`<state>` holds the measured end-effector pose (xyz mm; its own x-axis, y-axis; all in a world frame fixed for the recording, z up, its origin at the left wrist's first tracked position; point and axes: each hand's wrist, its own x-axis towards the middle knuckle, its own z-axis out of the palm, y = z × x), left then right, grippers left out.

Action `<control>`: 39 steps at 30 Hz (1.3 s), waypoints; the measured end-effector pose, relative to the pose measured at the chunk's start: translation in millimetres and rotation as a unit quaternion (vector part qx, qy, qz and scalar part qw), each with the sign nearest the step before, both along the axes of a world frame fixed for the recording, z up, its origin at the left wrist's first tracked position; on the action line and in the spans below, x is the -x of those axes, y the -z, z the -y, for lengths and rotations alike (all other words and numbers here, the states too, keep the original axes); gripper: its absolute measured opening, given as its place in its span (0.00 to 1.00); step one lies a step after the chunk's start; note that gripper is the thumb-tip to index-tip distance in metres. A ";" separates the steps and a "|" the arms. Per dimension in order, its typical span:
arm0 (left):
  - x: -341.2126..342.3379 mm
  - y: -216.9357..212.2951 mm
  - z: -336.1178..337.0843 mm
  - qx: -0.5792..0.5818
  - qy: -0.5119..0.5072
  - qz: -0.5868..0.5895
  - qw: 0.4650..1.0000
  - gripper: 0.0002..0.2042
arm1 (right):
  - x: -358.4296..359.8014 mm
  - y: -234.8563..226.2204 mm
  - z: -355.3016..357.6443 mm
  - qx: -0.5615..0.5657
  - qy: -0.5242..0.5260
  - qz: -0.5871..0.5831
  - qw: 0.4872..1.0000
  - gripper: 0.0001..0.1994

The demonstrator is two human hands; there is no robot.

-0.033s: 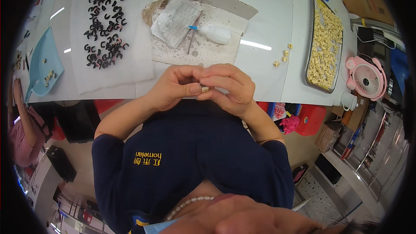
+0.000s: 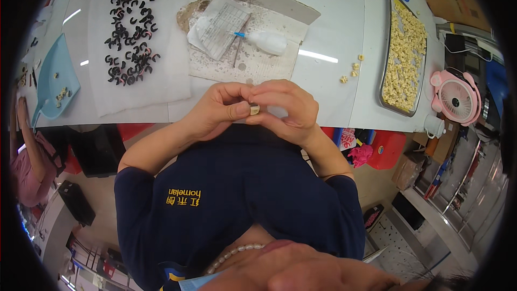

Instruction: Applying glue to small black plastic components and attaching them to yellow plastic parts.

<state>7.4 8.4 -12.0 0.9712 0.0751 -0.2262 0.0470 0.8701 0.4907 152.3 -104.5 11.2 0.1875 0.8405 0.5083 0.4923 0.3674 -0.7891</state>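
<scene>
A small cream-coloured piece with a dark top sits between my fingertips at the table's near edge. My left hand is closed, pinching it between thumb and forefinger. My right hand closes on the same piece from the other side, thumb below and fingers above. The fingers hide most of it. Just beyond my hands lies a stained cardboard sheet, bearing printed paper and a white squeeze bottle with a blue tip.
Many black curved pieces lie on a white sheet at left, past which is a light-blue dustpan. At right stand a metal tray of cream pieces, several loose ones, and a pink fan. Another person's arm shows far left.
The small piece has turned slightly between my fingertips, showing more of its cream side and dark top. My right fingers have shifted a little.
</scene>
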 end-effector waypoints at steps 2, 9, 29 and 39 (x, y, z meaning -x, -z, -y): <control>-3.6 0.1 4.4 0.039 0.005 0.002 0.999 0.13 | 0.0 -7.8 2.6 0.058 0.061 -0.079 0.993 0.16; -11.1 -4.7 13.2 0.074 0.012 -0.031 0.997 0.20 | -16.2 -7.6 13.4 0.070 0.019 -0.001 0.997 0.14; 38.1 -13.8 -32.2 0.062 -0.102 -0.058 0.991 0.14 | -8.2 2.1 8.6 0.117 0.052 -0.089 0.988 0.34; 69.6 -12.2 -143.9 -0.867 -0.068 -0.043 0.492 0.07 | -32.0 -2.8 -12.0 0.158 0.130 0.027 0.978 0.06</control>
<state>-62.2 152.2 0.2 0.9232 0.2900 0.2523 0.1309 -0.8544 0.5029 184.3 -92.5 14.1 0.3963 0.8847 0.2456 0.5814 -0.0348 -0.8129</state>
